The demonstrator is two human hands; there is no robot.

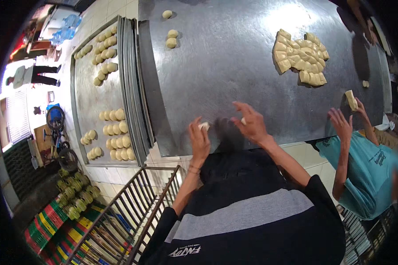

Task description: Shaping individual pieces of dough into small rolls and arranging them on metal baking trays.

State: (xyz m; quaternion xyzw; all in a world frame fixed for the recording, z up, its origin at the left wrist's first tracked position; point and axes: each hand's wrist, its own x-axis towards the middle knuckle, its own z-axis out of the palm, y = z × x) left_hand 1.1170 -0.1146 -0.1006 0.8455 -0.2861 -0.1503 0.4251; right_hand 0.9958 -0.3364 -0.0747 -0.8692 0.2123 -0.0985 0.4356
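Note:
Over the near edge of the metal table (199, 84), my left hand (200, 140) has its fingers curled round a small pale piece of dough (204, 126). My right hand (253, 126) is to the right of it, slightly higher, with bent fingers. Another bit of dough (243, 120) shows at the inner side of that hand, partly covered by it. Three dough balls (171, 43) lie toward the far left of the table. A large cluster of cut dough pieces (301, 56) sits at the far right.
Left of the table, a stack of metal trays (130, 88) carries rows of dough balls (115, 128). At right a co-worker in a teal shirt (362, 172) holds a dough strip (351, 100). A metal rack (139, 207) stands by my left side; colourful crates (53, 225) lie beyond.

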